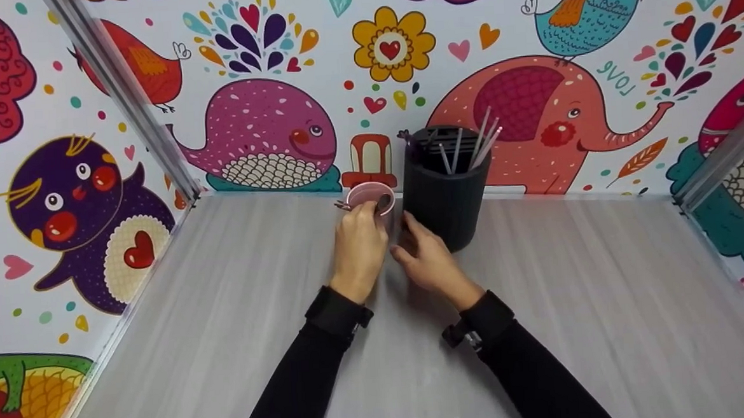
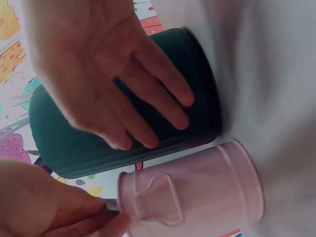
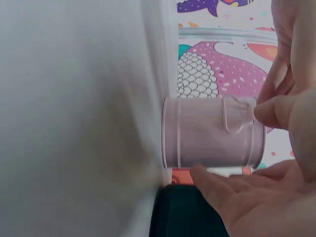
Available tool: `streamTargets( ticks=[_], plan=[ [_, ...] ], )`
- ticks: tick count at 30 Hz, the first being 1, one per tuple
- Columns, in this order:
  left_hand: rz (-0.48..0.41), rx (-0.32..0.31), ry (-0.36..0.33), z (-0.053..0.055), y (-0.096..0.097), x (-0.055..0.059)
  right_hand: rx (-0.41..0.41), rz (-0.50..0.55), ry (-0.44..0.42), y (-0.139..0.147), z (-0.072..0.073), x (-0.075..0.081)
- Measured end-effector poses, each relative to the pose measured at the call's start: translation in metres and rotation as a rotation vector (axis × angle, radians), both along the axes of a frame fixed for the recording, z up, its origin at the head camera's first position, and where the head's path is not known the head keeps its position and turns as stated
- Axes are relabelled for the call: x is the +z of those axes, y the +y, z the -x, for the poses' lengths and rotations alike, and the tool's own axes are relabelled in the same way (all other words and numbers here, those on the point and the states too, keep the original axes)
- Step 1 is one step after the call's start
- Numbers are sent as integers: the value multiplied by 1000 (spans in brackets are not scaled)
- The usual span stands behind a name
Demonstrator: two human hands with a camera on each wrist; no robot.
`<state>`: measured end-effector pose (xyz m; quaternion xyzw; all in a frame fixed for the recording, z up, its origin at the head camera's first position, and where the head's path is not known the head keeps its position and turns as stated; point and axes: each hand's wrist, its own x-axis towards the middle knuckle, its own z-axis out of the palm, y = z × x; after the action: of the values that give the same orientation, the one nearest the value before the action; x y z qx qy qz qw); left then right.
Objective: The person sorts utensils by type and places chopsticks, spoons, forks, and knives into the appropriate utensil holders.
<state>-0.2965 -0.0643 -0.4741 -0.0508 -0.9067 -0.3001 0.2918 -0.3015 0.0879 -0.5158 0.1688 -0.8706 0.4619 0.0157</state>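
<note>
A pink metal cup with a wire handle stands upright on the table near the back wall. At its rim, my left hand pinches a small dark, narrow object. Most of that object is hidden by the fingers and cup, and I cannot tell its kind. My right hand holds nothing; its fingers are extended between the cup and a dark round pen holder, close beside both.
Several thin pale sticks and a dark purple item stand in the pen holder's slotted top. Brightly printed wall panels close off the back and sides of the grey wood-look table.
</note>
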Motion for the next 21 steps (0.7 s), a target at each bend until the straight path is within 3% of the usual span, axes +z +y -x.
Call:
streamTargets(
  ticks=[2,9,13,18,21],
  plan=[
    [2,-3,0,0,-1,0,-21,35,-4,-9,3,-4],
    [-4,-3,0,0,-2,0,-83,33,70,-28,47,-65],
    [2,-5,-3,0,-2,0,-74,64,105,-26,59,-81],
    [-4,-3,-28,-1,-3,4,-35,106,84,-22,58,-80],
    [-18,-5,-52,-4,-4,10,-31,99,75,-22,49,-69]
  ],
)
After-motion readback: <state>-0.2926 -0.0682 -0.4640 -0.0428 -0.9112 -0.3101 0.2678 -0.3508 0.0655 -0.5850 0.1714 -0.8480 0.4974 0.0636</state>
